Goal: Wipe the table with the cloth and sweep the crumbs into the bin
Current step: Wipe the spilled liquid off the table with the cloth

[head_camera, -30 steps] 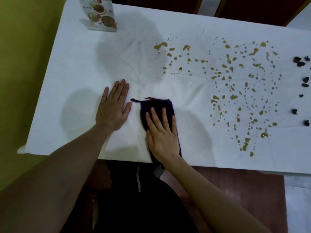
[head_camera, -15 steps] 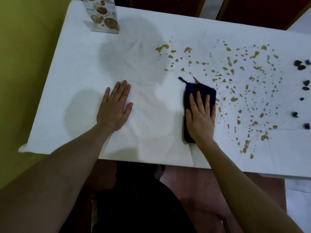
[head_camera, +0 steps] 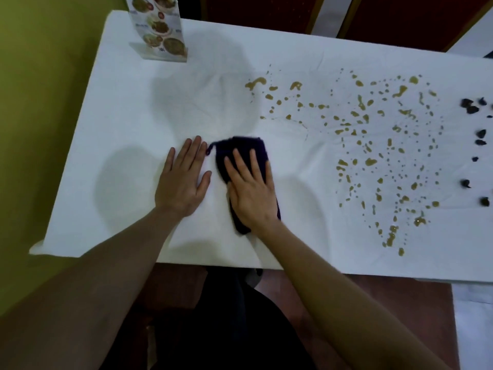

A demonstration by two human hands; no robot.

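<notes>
We see the right hand (head_camera: 250, 192) laid flat, its grip spread wide, fingers pressing the dark purple cloth (head_camera: 241, 156) onto the white worktop (head_camera: 128, 124). The left hand (head_camera: 182, 180) rests palm down just beside it, fingers also spread, holding nothing. The cloth's long axis runs from near edge toward far edge, tilted slightly left. Brown spills (head_camera: 373, 161) and dark crumbs (head_camera: 469, 106) lie well to its right. The menu stand (head_camera: 160, 30) carries writing too blurred to read.

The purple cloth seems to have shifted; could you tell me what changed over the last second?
The right hand swept the purple cloth rightward to the brown spills, then back beside the left hand. The left hand stayed flat; spills and dark crumbs unchanged.
</notes>
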